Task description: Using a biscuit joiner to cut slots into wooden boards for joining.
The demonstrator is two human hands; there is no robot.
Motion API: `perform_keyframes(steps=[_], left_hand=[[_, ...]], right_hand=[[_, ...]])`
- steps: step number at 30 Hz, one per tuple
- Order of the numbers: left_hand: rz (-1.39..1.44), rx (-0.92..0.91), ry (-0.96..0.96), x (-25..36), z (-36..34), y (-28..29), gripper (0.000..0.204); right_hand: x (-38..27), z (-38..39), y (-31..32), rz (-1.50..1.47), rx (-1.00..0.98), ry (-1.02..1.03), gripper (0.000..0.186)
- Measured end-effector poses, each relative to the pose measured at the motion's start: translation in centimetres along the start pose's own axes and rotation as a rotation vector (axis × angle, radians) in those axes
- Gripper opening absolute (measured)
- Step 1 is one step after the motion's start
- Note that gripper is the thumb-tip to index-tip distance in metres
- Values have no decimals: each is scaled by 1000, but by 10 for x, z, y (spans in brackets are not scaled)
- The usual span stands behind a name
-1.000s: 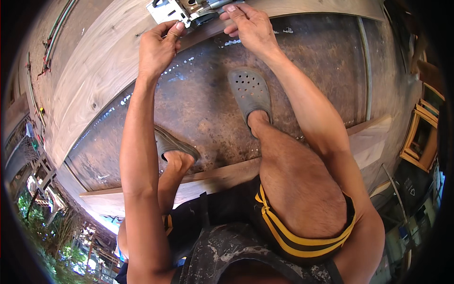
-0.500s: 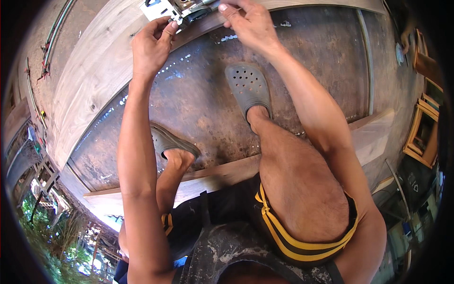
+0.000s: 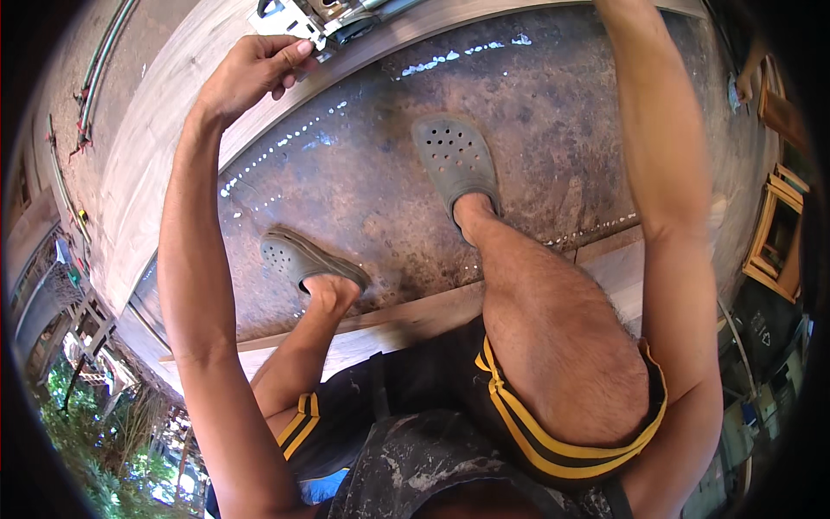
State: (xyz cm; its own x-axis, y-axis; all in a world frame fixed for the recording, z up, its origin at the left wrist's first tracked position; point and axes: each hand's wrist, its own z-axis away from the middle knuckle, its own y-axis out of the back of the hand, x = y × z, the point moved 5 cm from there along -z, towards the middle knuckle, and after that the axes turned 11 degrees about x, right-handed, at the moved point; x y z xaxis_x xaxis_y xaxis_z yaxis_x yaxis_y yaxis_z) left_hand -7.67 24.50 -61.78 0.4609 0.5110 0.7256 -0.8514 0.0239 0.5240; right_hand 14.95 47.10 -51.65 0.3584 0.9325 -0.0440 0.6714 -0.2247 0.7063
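Note:
My left hand (image 3: 257, 76) is at the upper left, thumb and fingers pinched together just beside the metal base of a tool. Whatever may be between the fingertips is too small or hidden to make out. The tool (image 3: 298, 24), with a flat silvery plate and metal fittings, is cut off by the top edge. It rests on a long pale wooden board (image 3: 164, 143). My right forearm (image 3: 661, 121) reaches up past the top edge on the right, and its hand is out of sight.
My feet, in grey clogs (image 3: 454, 160), stand on a stained brown surface (image 3: 372, 173) with white specks. Another board (image 3: 406, 320) lies nearer me. Wooden frames (image 3: 774, 238) stand at the right, near another person's hand (image 3: 745, 86). Thin rods (image 3: 99, 69) lie at far left.
My right hand has left the tool and gone up and right, out of view. My left hand has shifted slightly left and down, off the plate's edge.

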Motion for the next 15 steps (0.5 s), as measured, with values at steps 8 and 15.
perform_keyframes(steps=[8, 15], left_hand=[[-8, 133, -21, -2, 13, -9, 37], [322, 342, 168, -9, 37, -5, 29]], right_hand=[[8, -26, -78, 2, -1062, 228, 45], [-5, 41, -41, -310, -1120, -101, 47]])
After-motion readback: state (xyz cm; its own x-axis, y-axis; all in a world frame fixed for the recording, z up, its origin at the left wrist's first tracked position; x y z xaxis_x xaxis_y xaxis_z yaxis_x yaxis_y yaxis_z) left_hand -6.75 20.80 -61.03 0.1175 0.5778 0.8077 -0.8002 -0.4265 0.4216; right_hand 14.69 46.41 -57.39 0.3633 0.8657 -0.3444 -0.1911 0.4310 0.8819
